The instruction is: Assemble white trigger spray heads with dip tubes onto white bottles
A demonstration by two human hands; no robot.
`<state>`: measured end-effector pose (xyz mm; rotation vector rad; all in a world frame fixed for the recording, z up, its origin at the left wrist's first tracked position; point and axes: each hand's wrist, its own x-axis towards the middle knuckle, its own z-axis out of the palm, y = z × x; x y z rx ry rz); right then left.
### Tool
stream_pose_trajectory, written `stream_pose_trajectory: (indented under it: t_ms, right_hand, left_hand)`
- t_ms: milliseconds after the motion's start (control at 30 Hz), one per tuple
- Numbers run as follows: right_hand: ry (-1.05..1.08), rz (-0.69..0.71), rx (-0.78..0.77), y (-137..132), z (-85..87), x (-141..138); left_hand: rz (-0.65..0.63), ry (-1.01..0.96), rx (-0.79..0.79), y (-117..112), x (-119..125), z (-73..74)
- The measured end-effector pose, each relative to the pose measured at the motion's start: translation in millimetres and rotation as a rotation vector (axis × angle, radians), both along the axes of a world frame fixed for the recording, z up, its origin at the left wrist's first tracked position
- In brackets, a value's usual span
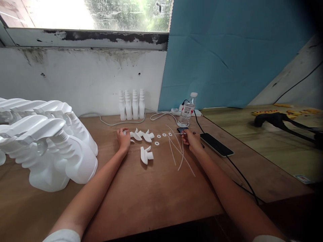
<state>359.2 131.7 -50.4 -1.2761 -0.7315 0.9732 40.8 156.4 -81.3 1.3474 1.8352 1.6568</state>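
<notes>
The left hand is at the far left of the trigger-head row, fingers bent over a white part that it largely hides; whether it grasps that part cannot be told. The right hand has its fingertips pinched on a slim pale item, too small to identify.

White plastic trigger spray heads lie on the brown wooden surface: two to the right of the left hand, and a separate white plastic spray head nearer. Four flat white ring washers lie between the heads and the right hand, three in a row and one nearer. Thin translucent plastic tubes lie loosely crossed, left of and nearer than the right hand.

Large white plastic spray bottles stand grouped at the left. Four narrow white plastic containers stand side by side at the far wall. A clear plastic bottle with a printed label stands beyond the right hand. A black-screened phone lies to the right of that hand, a cable at its near end.
</notes>
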Motion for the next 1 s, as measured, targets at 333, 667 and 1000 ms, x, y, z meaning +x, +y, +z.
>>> stream_pose_trajectory:
  t_ms: [333, 667, 1000]
  right_hand:
    - [-0.125, 0.178, 0.05, -8.4, 1.4, -9.9]
    - [-0.463, 0.083, 0.145, -8.7, 8.3, -5.5]
    - [-0.579, 0.068, 0.199, -6.3, 2.2, -4.1]
  left_hand:
    - [0.005, 0.004, -0.001, -0.8, 0.9, 0.7]
    - [-0.002, 0.034, -0.034, -1.0, -1.7, 2.5]
    - [-0.009, 0.062, -0.046, 0.8, -3.8, 0.0]
